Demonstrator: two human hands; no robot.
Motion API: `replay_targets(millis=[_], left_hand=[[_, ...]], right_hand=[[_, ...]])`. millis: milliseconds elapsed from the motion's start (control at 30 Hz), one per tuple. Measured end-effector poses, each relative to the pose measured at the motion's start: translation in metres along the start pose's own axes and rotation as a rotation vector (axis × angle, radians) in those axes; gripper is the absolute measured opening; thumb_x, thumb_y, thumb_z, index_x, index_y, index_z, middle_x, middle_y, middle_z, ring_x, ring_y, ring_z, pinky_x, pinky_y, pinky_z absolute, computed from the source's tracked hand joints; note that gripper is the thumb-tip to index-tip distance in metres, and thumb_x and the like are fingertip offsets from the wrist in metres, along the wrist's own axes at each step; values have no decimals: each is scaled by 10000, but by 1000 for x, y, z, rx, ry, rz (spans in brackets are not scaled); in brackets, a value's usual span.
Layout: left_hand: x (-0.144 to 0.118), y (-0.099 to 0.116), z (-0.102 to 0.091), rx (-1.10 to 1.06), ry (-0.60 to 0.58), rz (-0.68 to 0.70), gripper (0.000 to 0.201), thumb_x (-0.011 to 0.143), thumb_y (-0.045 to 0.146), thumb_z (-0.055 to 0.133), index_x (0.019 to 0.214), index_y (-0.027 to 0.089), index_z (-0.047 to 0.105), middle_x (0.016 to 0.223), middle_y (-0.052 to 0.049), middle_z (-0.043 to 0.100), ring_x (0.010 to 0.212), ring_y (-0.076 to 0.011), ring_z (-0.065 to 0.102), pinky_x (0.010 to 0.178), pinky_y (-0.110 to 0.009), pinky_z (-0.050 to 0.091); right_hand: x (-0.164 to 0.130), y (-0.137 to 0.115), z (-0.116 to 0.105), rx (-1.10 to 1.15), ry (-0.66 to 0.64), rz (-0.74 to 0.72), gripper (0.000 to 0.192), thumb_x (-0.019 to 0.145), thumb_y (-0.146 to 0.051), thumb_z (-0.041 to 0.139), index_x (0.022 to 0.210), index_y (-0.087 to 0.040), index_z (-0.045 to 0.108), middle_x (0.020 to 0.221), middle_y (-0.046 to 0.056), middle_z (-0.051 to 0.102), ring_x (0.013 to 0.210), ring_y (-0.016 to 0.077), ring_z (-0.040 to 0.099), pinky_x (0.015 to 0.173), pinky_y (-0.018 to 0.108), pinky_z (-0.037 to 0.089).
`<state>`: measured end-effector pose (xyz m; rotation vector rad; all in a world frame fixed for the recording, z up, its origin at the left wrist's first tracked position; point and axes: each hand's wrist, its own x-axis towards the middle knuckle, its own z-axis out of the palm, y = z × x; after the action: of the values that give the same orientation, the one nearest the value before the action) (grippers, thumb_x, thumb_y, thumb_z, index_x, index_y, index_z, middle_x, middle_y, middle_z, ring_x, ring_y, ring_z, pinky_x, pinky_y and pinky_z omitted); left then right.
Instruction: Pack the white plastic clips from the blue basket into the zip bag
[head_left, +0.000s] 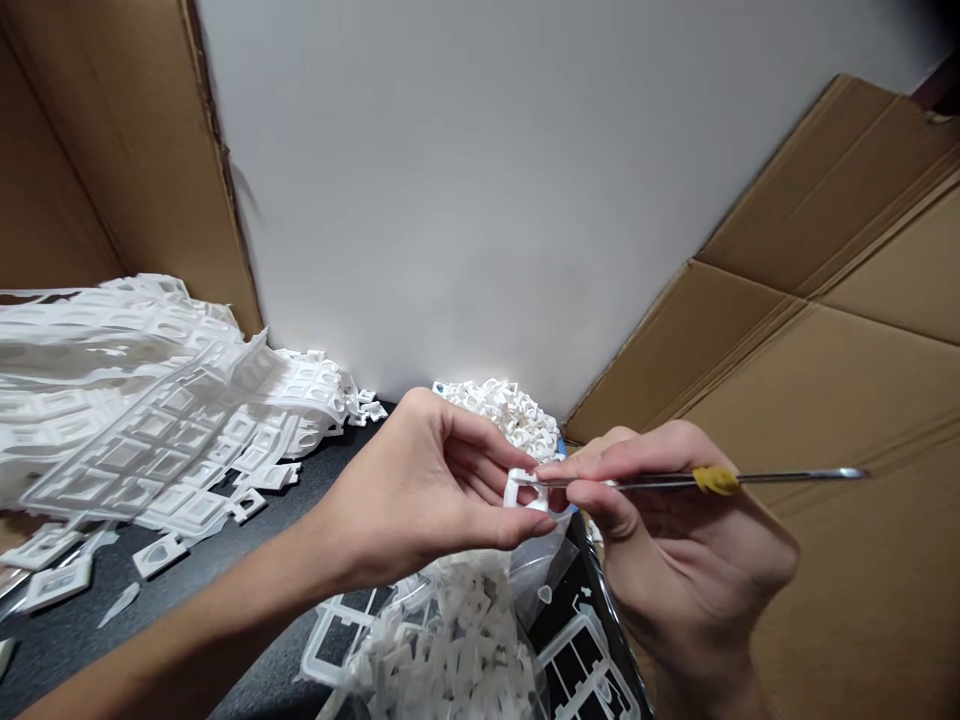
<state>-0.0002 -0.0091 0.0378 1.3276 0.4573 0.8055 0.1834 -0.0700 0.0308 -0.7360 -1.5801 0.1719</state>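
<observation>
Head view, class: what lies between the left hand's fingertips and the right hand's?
A small white plastic piece, pinched by the left hand; the right hand holds a metal tool against it.

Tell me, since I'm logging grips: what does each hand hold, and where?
The left hand pinches a small white plastic frame by its edge. The right hand grips a thin metal tool near its working tip.

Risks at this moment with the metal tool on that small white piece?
1. The metal tool tip works right beside the left hand fingertips pinching the small white piece; a slip could jab them.
2. The piece is held only at its edges; it might pop loose into the bag of white pieces below.
</observation>
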Motion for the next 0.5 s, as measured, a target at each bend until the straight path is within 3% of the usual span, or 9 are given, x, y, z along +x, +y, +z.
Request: replay_targets(millis=[200,333,500], left_hand=[[0,-2,-1,9,16,-54,385,565,-79,944,900,90,855,736,-66,823,604,-103,725,552,-86,571],[2,-2,-4,-9,8,-62,396,562,-83,943,908,88,852,767,-87,835,612,-103,733,572,-90,582],[2,2,-3,-54,-40,-63,392,581,-105,923,897,119,864,773,-57,837,603,-83,727,550,-67,559]], right_hand=[[2,4,-1,246,-4,111,59,1007,-160,728,1006,-201,686,801,20,732,678,184,727,580,330,611],[4,5,-3,154,42,37,112,956,-84,759,982,-180,707,804,25,735,755,203,759,632,333,637],[6,4,-4,100,-7,5,139,939,-66,769,987,-187,723,821,16,745,741,194,769,650,331,649]])
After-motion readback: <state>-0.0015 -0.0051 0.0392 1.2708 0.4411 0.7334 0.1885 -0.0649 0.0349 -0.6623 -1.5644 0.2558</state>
